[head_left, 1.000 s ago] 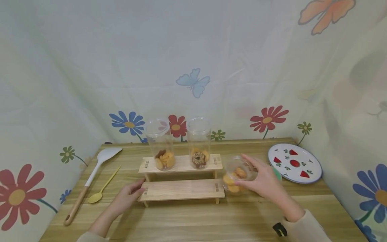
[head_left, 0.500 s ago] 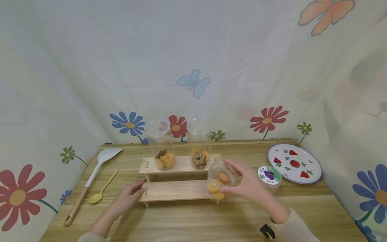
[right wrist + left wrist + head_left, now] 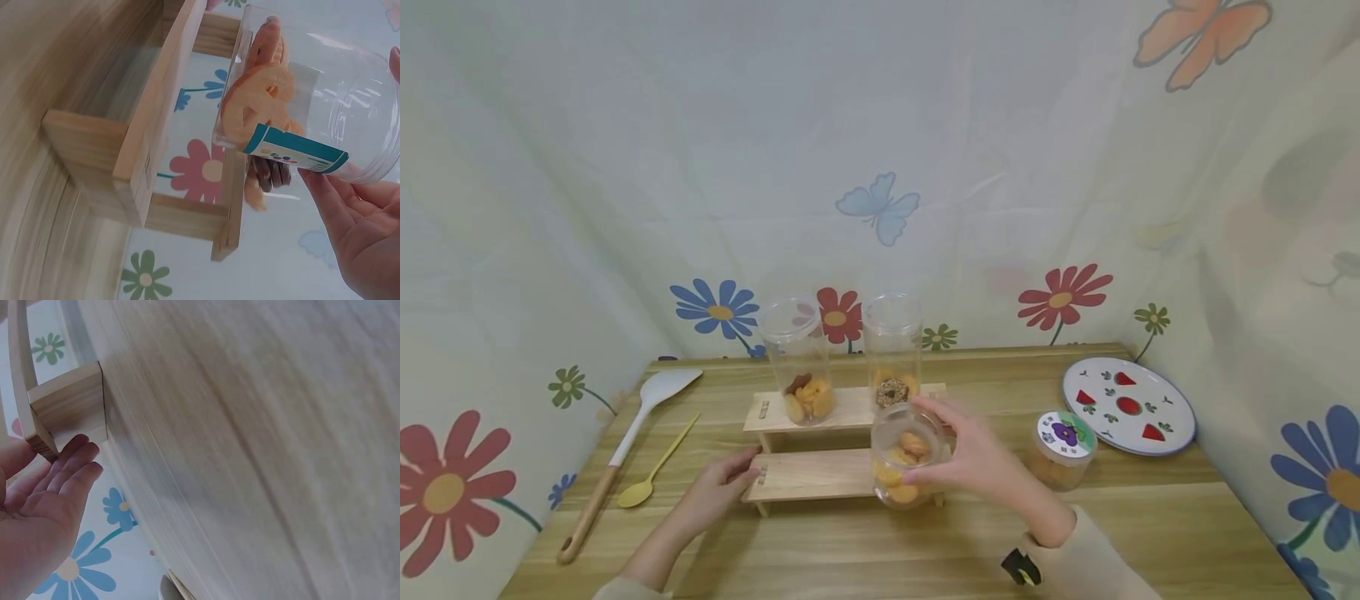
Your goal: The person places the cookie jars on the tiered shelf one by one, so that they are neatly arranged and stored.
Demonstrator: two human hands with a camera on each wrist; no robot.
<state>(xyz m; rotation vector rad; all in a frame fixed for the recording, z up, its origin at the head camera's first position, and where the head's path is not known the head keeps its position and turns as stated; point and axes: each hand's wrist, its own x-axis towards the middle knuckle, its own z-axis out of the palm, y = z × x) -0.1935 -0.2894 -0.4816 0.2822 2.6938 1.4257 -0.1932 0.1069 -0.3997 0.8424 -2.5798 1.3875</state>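
My right hand [image 3: 981, 458] grips a clear plastic jar of cookies [image 3: 887, 454] over the right part of the lower shelf of a two-step wooden rack [image 3: 820, 475]. In the right wrist view, pale cookies [image 3: 256, 109] and a teal label [image 3: 297, 149] show through the jar wall, and a gap separates the jar's base from the shelf. My left hand [image 3: 718, 492] holds the left end of that lower shelf, thumb and fingers about the board's corner [image 3: 47, 440] in the left wrist view. Two tall clear jars, a left one [image 3: 797, 358] and a right one [image 3: 892, 350], stand on the upper shelf with cookies inside.
A lidded cookie jar [image 3: 1062, 454] stands right of the rack, near a patterned plate [image 3: 1176, 400]. At the left lie a white spatula with a wooden handle [image 3: 591, 512] and a yellow spoon [image 3: 638, 492]. A floral cloth [image 3: 715, 167] hangs behind the table.
My right hand has carried the jar leftward from beside the rack to over its lower shelf, uncovering the lidded jar at the right. The left hand has stayed put.
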